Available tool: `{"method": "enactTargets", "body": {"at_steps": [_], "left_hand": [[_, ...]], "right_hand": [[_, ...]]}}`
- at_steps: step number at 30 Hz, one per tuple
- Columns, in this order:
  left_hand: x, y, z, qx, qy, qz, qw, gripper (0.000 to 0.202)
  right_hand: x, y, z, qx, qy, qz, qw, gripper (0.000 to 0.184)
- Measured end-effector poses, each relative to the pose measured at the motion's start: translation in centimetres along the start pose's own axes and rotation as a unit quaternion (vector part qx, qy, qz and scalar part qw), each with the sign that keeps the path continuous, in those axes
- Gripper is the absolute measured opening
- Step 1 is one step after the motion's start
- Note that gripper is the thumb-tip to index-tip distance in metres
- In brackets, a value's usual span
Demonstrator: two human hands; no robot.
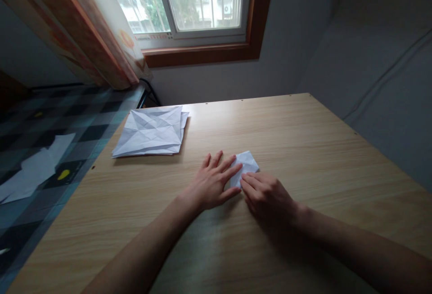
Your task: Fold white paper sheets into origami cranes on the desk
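A small folded piece of white paper [248, 161] lies flat on the wooden table [290, 136], partly covered by both hands. My left hand [214, 179] is open, its fingers spread, with the fingertips resting on the paper's left side. On the paper's lower right edge, my right hand [266, 195] has its fingers pressed together, pinching the edge against the tabletop. The thumb of that hand and the paper's near corner are mostly hidden.
A stack of creased white paper sheets [151, 132] sits at the table's far left. Left of the table, more white paper [37, 170] lies on a checked cloth [97, 139]. A window [202, 2] and orange curtain [84, 20] are beyond.
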State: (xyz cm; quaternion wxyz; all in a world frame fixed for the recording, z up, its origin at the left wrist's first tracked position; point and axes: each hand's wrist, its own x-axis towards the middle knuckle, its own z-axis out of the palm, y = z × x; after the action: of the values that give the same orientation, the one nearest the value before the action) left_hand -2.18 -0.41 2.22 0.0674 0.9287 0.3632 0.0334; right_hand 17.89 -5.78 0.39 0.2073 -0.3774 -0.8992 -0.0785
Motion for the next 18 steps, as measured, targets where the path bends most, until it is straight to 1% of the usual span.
{"method": "enactTargets", "body": {"at_steps": [4, 7, 10, 15, 17, 18], "left_hand": [[0.1, -0.5, 0.2, -0.005, 0.003, 0.003, 1.000, 0.071], [0.1, -0.7, 0.3, -0.007, -0.001, 0.007, 1.000, 0.077], [0.2, -0.7, 0.2, -0.011, -0.012, 0.004, 1.000, 0.079], [0.3, -0.7, 0.1, -0.014, -0.024, -0.004, 1.000, 0.085], [0.3, -0.8, 0.2, -0.016, -0.016, -0.003, 1.000, 0.088], [0.2, -0.9, 0.3, -0.019, -0.011, -0.003, 1.000, 0.090]], "right_hand": [[0.1, 0.0, -0.5, 0.062, -0.008, -0.028, 0.998, 0.021], [0.1, 0.7, -0.7, 0.085, -0.002, -0.027, 0.996, 0.020], [0.0, 2.0, -0.6, 0.081, -0.003, 0.002, 0.997, 0.019], [-0.3, 4.2, -0.3, 0.027, 0.000, 0.082, 0.996, 0.018], [-0.3, 4.5, -0.1, 0.031, 0.007, 0.097, 0.995, 0.022], [-0.3, 4.6, -0.1, 0.045, 0.014, 0.099, 0.994, 0.028]]}}
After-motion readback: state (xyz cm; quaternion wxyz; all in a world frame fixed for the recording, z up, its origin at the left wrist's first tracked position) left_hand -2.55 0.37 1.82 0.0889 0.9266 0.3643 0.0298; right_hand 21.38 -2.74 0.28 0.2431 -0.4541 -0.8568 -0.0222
